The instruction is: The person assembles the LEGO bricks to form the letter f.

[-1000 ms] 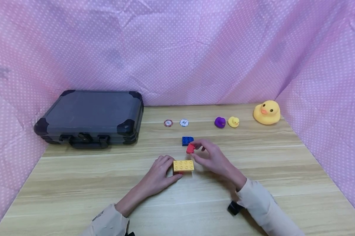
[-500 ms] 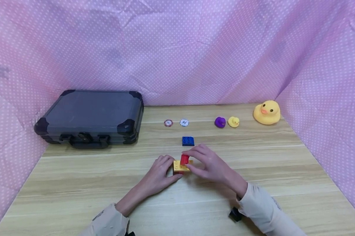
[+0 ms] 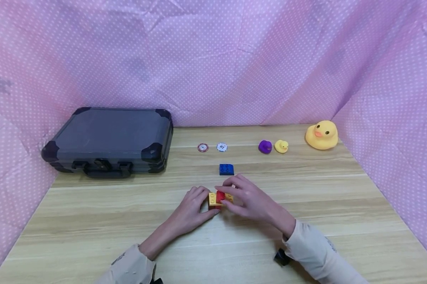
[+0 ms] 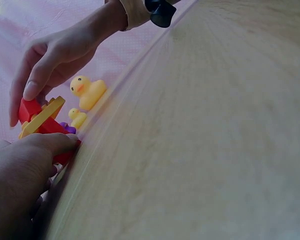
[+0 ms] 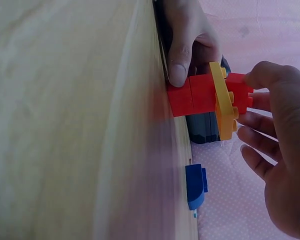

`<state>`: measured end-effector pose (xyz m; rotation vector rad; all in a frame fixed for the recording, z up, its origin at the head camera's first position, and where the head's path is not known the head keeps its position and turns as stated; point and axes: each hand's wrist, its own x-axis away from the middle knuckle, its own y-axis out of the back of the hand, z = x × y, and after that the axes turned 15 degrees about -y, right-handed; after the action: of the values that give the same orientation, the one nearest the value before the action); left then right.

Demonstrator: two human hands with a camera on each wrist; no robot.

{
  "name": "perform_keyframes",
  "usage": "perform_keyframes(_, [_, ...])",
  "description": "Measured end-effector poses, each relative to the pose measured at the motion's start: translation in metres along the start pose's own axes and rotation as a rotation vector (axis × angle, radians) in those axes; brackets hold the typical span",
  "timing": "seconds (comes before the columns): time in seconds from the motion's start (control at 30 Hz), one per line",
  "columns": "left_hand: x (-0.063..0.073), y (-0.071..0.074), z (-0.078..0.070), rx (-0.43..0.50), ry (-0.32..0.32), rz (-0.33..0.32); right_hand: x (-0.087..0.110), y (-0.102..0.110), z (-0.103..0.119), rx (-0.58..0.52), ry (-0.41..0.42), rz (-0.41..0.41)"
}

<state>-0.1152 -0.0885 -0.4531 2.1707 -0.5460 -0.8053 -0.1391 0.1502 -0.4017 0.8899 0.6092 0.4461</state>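
Observation:
A yellow building plate (image 5: 220, 102) lies across a stack of red blocks (image 5: 191, 95) that stands on the table. My left hand (image 3: 189, 211) grips the base of that stack, its thumb low on the front side. With thumb and fingers my right hand (image 3: 252, 200) pinches a small red block (image 3: 220, 197) on the middle studs of the plate. In the right wrist view this red block meets the plate's studded side. Just behind the hands a blue block (image 3: 226, 169) with a rounded end sits on the table.
At the back left stands a closed grey case (image 3: 110, 136). A red chip (image 3: 203, 147) and a white chip (image 3: 222, 147) lie behind the blue block. Further right are a purple duck (image 3: 265, 146), a small yellow duck (image 3: 281, 146) and a large yellow duck (image 3: 321, 135).
My right hand has brought the red block from near the blue block, left and toward me, down onto the yellow plate. My left hand has stayed at the stack.

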Motion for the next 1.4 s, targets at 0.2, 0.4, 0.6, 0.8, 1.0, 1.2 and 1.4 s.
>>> perform_keyframes(0.2, [-0.0005, 0.0001, 0.0005, 0.003, -0.01, -0.006, -0.0005, -0.0042, -0.0011, -0.121, -0.026, 0.004])
perform_keyframes(0.4, [-0.0008, 0.0004, 0.0007, 0.0, -0.006, -0.005, 0.0001, -0.006, -0.0018, -0.175, -0.047, 0.022])
perform_keyframes(0.6, [-0.0004, 0.0004, 0.0011, -0.007, -0.002, -0.006, -0.0013, -0.0037, 0.0009, -0.117, -0.023, 0.031])
perform_keyframes(0.8, [0.0001, 0.0002, 0.0012, -0.006, -0.008, -0.007, -0.0031, -0.001, 0.0019, -0.038, 0.011, 0.037])
perform_keyframes(1.0, [0.0004, 0.0004, 0.0009, 0.003, -0.003, -0.008, -0.0051, 0.001, 0.0022, -0.021, 0.035, 0.048])
perform_keyframes(1.2, [0.0002, -0.0001, 0.0011, 0.003, -0.006, -0.008, -0.0049, 0.0009, 0.0015, -0.033, 0.057, 0.036])
perform_keyframes(1.4, [-0.0001, -0.0011, 0.0015, 0.0, -0.006, -0.008, -0.005, -0.0003, 0.001, -0.021, 0.076, 0.016])
